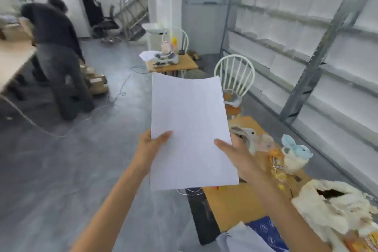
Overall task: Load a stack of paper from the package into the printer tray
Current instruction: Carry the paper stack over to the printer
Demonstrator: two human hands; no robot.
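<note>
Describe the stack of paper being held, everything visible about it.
The stack of paper is plain white, blank on its top sheet, a thin sheaf with edges roughly aligned and slightly fanned at the far right corner. It is held in the air, long side pointing away, above the grey floor beside a wooden table. The left hand and right hand grip its near sides, thumbs on top. The far end bows gently.

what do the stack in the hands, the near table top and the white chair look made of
Stack of paper: matte white sheets, far edge bowing and layered. Table top: looks like light wood or wood-look laminate, smooth tan surface; which one is unclear. White chair: thin spindles and a hooped back, painted wood or metal, cannot tell.
</note>
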